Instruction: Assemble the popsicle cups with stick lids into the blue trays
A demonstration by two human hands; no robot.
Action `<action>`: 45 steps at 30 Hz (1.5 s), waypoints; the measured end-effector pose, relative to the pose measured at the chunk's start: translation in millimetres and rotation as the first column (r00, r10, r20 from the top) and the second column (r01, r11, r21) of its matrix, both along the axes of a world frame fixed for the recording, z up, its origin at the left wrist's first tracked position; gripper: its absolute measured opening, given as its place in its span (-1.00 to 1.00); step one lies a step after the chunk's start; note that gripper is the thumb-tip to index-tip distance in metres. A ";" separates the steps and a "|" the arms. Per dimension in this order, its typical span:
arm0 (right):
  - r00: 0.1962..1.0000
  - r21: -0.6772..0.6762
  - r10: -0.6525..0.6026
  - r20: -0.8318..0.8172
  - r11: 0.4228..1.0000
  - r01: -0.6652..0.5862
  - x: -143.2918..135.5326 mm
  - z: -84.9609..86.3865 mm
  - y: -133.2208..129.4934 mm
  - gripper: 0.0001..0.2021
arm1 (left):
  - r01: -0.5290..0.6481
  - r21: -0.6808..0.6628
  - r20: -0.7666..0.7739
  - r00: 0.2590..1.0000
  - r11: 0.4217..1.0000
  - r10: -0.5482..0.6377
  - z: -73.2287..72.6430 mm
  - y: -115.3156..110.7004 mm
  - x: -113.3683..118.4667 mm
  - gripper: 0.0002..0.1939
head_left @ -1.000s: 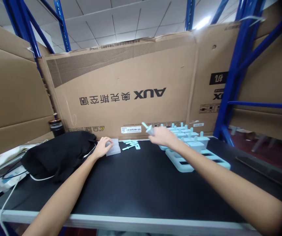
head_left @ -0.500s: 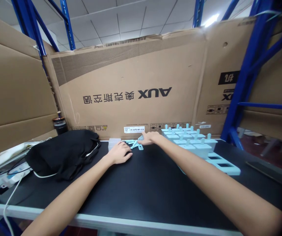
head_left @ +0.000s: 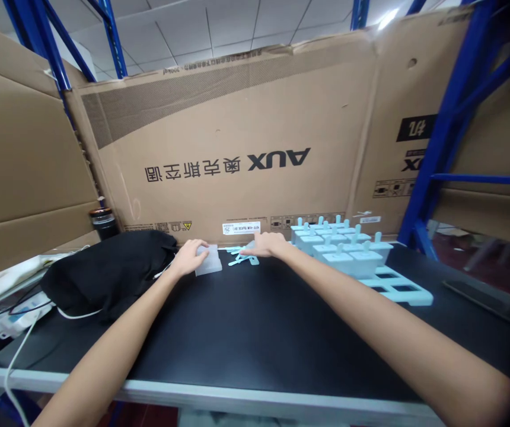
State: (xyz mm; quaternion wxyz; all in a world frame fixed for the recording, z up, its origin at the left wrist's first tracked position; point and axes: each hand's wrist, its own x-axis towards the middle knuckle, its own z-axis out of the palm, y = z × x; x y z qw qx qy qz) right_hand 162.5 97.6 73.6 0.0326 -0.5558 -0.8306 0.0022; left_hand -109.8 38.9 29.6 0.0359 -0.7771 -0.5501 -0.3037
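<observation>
At the back of the black tabletop, my left hand (head_left: 189, 257) has its thumb and fingers closed about the left end of a small translucent plastic box (head_left: 210, 262). To its right lies a loose pile of light blue popsicle sticks (head_left: 237, 260). My right hand (head_left: 269, 244) is over the right side of this pile, its fingers pinched on a light blue stick, mostly hidden by blur and the fingers. Right of that hand, light blue popsicle molds (head_left: 348, 261) stand in rows with their stick handles up, set in a light blue rack (head_left: 408, 292) with open slots at its front.
A black cloth (head_left: 108, 276) covers something on the left, with white cables beside it. Behind it stands a dark jar (head_left: 104, 224). Cardboard (head_left: 219, 130) walls the back and sides. A flat dark object (head_left: 481, 301) lies at the right edge, near a blue post (head_left: 437, 154).
My left hand has moved left from beside the sticks onto the translucent box. My right hand stays over the pile, shifted slightly. The camera view has tilted a little.
</observation>
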 end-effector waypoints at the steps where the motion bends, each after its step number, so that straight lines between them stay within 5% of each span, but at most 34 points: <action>1: 1.000 -0.015 0.030 0.005 0.999 -0.030 2.9 -1.6 -3.0 -0.05 | -0.017 -0.014 0.020 1.000 1.000 0.017 -3.2 3.4 -7.9 -0.77; 5: 0.968 -0.070 0.250 0.008 0.966 -0.248 11.2 -11.9 -21.6 -0.21 | -0.043 -0.058 0.090 0.995 0.997 0.048 -15.2 12.2 -26.6 -0.78; 9: 0.854 0.024 0.521 -0.010 0.854 -0.520 4.6 -24.0 -32.2 -0.31 | -0.034 -0.081 0.128 0.991 0.996 0.044 -22.6 14.6 -31.4 -0.75; 11: 0.830 0.058 0.558 -0.024 0.829 -0.556 -3.1 -27.2 -29.3 -0.34 | -0.025 -0.093 0.134 0.990 0.995 0.037 -25.0 15.3 -32.3 -0.75; 18: 0.899 0.116 0.437 0.020 0.892 -0.436 -21.0 -26.5 -6.6 -0.38 | 0.014 -0.147 0.130 0.992 0.989 0.006 -27.9 16.6 -32.9 -0.75; 25: 0.953 0.177 0.268 0.139 0.941 -0.290 6.9 -12.8 10.2 -0.45 | 0.051 -0.254 0.110 0.994 0.966 -0.023 -20.9 10.4 -34.4 -0.50; 37: 0.932 0.086 0.111 0.346 0.985 -0.149 26.9 -21.9 25.2 -0.50 | 0.032 -0.298 0.105 0.995 0.954 -0.001 -17.1 9.2 -34.8 -0.55; 45: 0.921 0.041 0.077 0.381 0.994 -0.100 31.8 -10.6 31.0 -0.48 | 0.040 -0.289 0.102 0.995 0.957 -0.010 -15.9 6.5 -31.8 -0.56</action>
